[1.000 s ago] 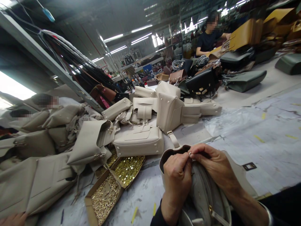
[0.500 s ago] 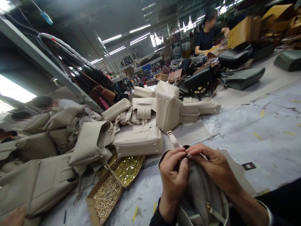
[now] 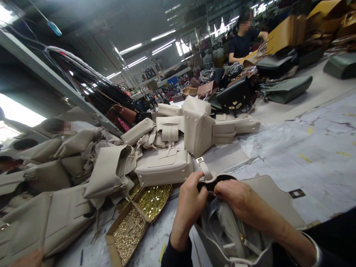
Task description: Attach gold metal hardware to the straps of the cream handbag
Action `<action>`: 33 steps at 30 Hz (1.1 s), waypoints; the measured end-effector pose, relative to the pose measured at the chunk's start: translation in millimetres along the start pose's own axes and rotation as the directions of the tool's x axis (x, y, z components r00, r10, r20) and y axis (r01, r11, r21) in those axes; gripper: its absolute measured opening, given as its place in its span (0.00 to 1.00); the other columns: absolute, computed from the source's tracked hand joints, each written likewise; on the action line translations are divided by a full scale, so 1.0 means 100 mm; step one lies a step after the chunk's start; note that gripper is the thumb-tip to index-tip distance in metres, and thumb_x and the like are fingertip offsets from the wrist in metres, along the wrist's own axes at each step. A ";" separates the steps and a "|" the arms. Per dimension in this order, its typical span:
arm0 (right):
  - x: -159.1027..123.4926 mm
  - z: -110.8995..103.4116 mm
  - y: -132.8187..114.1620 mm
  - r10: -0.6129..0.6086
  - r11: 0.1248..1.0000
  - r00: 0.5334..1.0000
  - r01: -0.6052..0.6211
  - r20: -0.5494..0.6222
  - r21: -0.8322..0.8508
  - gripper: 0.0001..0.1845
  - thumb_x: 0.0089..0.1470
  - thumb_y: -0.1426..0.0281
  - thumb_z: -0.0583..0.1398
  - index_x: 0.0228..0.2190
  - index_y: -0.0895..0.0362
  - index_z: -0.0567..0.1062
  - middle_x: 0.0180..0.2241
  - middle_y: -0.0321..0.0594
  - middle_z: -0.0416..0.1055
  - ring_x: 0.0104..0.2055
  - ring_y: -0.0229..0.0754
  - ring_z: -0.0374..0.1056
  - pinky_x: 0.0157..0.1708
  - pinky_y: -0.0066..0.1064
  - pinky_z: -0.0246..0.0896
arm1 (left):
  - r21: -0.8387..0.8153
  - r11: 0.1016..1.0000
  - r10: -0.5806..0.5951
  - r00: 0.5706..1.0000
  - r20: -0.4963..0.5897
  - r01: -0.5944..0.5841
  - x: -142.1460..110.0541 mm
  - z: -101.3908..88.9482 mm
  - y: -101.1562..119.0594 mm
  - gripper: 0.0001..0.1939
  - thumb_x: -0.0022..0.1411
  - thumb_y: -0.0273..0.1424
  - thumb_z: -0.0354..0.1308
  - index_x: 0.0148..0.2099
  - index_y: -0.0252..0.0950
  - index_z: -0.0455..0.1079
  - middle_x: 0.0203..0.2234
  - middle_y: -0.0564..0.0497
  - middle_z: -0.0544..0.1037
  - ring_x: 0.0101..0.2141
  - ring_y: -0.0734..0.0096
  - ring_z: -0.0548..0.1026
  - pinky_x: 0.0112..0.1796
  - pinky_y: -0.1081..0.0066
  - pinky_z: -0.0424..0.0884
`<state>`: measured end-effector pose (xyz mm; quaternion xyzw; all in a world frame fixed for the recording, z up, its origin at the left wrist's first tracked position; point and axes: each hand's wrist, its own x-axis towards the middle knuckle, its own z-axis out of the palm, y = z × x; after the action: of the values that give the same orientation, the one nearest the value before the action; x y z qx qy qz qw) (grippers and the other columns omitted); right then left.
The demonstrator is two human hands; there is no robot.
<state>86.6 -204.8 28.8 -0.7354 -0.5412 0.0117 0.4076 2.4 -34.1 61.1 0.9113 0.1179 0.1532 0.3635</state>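
Note:
A cream handbag (image 3: 210,239) stands open before me, its mouth upward and its grey lining and zip showing inside. My left hand (image 3: 187,209) is closed on the bag's far rim at the left, thumb and fingers pinching it. Close beside it, my right hand (image 3: 241,202) is closed on the rim and the lining's top edge; its fingertips are partly hidden. Beyond the hands a short strap with a metal buckle (image 3: 204,168) sticks up. The flap (image 3: 269,193) of the bag lies spread to the right, with a rectangular metal plate (image 3: 297,193) at its tip.
Cardboard trays hold small gold studs (image 3: 128,233) and gold caps (image 3: 152,200) to the left. More cream bags (image 3: 164,168) are piled beyond them. Dark green bags (image 3: 289,89) lie farther right, near a co-worker (image 3: 241,42). Another person's hand (image 3: 30,257) shows at lower left.
My hands have moved apart along the rim, the left going left and down. The bag's mouth has spread wider, showing more lining.

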 end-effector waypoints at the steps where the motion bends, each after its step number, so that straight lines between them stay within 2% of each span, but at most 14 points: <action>1: 0.00 0.00 0.00 0.019 1.000 1.000 -0.019 0.002 0.009 0.09 0.69 0.75 0.52 0.35 0.54 0.68 0.32 0.37 0.71 0.34 0.44 0.66 0.36 0.35 0.55 | 0.048 0.999 0.019 0.998 0.058 -0.022 0.02 -0.01 0.01 0.22 0.56 0.16 0.53 0.49 0.40 0.74 0.46 0.50 0.80 0.48 0.64 0.77 0.48 0.67 0.71; 3: 0.01 -0.02 0.00 0.068 0.997 0.998 -0.069 0.008 0.031 0.09 0.69 0.75 0.52 0.36 0.54 0.68 0.32 0.37 0.71 0.35 0.44 0.66 0.36 0.34 0.55 | 0.193 0.979 0.040 0.994 0.103 -0.060 0.07 0.01 0.02 0.15 0.57 0.18 0.55 0.43 0.39 0.73 0.40 0.51 0.80 0.42 0.64 0.77 0.41 0.69 0.70; 7: 0.02 -0.05 0.01 0.121 0.991 0.993 -0.122 0.015 0.057 0.08 0.69 0.75 0.52 0.37 0.54 0.69 0.33 0.37 0.72 0.37 0.45 0.67 0.37 0.34 0.56 | 0.539 0.838 0.070 0.997 0.042 -0.082 0.15 0.16 -0.02 0.04 0.60 0.24 0.60 0.37 0.37 0.71 0.34 0.48 0.79 0.35 0.60 0.78 0.34 0.67 0.67; 9: 0.02 -0.05 0.03 0.133 0.989 0.991 -0.133 0.008 0.066 0.09 0.68 0.75 0.53 0.36 0.54 0.69 0.33 0.37 0.72 0.37 0.45 0.68 0.37 0.34 0.56 | 0.632 0.767 0.116 0.993 0.032 -0.110 0.16 0.23 -0.07 0.02 0.61 0.27 0.62 0.37 0.37 0.71 0.33 0.48 0.78 0.32 0.59 0.77 0.32 0.66 0.66; 12: 0.01 -0.04 0.06 0.149 0.987 0.989 -0.148 -0.004 0.054 0.09 0.68 0.75 0.53 0.35 0.54 0.70 0.32 0.37 0.72 0.37 0.45 0.69 0.37 0.34 0.57 | 0.678 0.716 0.200 0.979 0.032 -0.169 0.15 0.29 -0.15 0.04 0.61 0.29 0.63 0.36 0.37 0.71 0.31 0.49 0.78 0.30 0.60 0.77 0.31 0.66 0.66; 14: 0.00 -0.03 0.07 0.154 0.987 0.988 -0.153 -0.015 0.043 0.09 0.68 0.74 0.53 0.35 0.54 0.70 0.32 0.37 0.72 0.36 0.45 0.68 0.37 0.35 0.57 | 0.668 0.710 0.281 0.959 0.024 -0.225 0.13 0.29 -0.20 0.04 0.61 0.29 0.64 0.37 0.37 0.71 0.33 0.47 0.79 0.32 0.61 0.78 0.33 0.66 0.68; 18: 0.01 -0.06 0.06 0.172 0.977 0.985 -0.167 -0.023 0.130 0.08 0.69 0.72 0.54 0.35 0.53 0.70 0.32 0.37 0.72 0.37 0.45 0.69 0.37 0.35 0.58 | 0.592 0.705 0.485 0.875 -0.002 -0.390 0.08 0.23 -0.27 0.04 0.64 0.30 0.63 0.40 0.35 0.72 0.39 0.43 0.81 0.37 0.60 0.79 0.37 0.65 0.73; 21: 0.01 -0.09 0.07 0.195 0.953 0.980 -0.182 -0.030 0.241 0.08 0.69 0.71 0.54 0.35 0.53 0.70 0.32 0.36 0.71 0.37 0.43 0.69 0.38 0.33 0.60 | 0.528 0.718 0.519 0.854 0.028 -0.454 0.06 0.16 -0.27 0.06 0.68 0.31 0.59 0.37 0.36 0.71 0.33 0.46 0.80 0.35 0.62 0.78 0.37 0.67 0.74; 24: 0.02 -0.11 0.09 0.213 0.926 0.976 -0.189 -0.038 0.327 0.08 0.68 0.70 0.55 0.35 0.52 0.71 0.32 0.35 0.71 0.37 0.42 0.69 0.39 0.33 0.61 | 0.453 0.733 0.519 0.848 0.109 -0.507 0.06 0.09 -0.25 0.07 0.71 0.30 0.56 0.48 0.35 0.73 0.39 0.44 0.80 0.40 0.62 0.79 0.41 0.66 0.75; 26: 0.02 -0.11 0.10 0.228 0.903 0.973 -0.197 -0.037 0.382 0.07 0.67 0.70 0.56 0.35 0.52 0.72 0.33 0.34 0.72 0.37 0.42 0.70 0.39 0.32 0.62 | 0.400 0.757 0.499 0.852 0.156 -0.517 0.08 0.06 -0.23 0.10 0.71 0.29 0.55 0.51 0.35 0.72 0.41 0.43 0.80 0.41 0.61 0.79 0.42 0.67 0.75; 29: 0.03 -0.12 0.11 0.256 0.867 0.966 -0.210 -0.044 0.452 0.07 0.66 0.69 0.58 0.36 0.52 0.75 0.34 0.34 0.74 0.38 0.42 0.71 0.40 0.32 0.63 | 0.315 0.845 0.404 0.902 0.154 -0.432 0.12 0.04 -0.18 0.07 0.71 0.29 0.55 0.43 0.34 0.73 0.35 0.46 0.79 0.35 0.65 0.77 0.37 0.70 0.72; 33: 0.03 -0.12 0.11 0.263 0.861 0.964 -0.220 -0.032 0.458 0.07 0.66 0.68 0.58 0.37 0.52 0.77 0.35 0.35 0.76 0.39 0.43 0.72 0.41 0.32 0.64 | 0.153 0.947 0.269 0.958 0.100 -0.282 0.21 0.05 -0.09 0.09 0.69 0.28 0.56 0.34 0.35 0.71 0.31 0.49 0.76 0.33 0.70 0.74 0.34 0.73 0.67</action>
<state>102.4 -210.1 31.5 -0.6825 -0.4077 0.1533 0.5870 22.4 -24.4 55.5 0.9511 -0.0126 0.1565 0.2660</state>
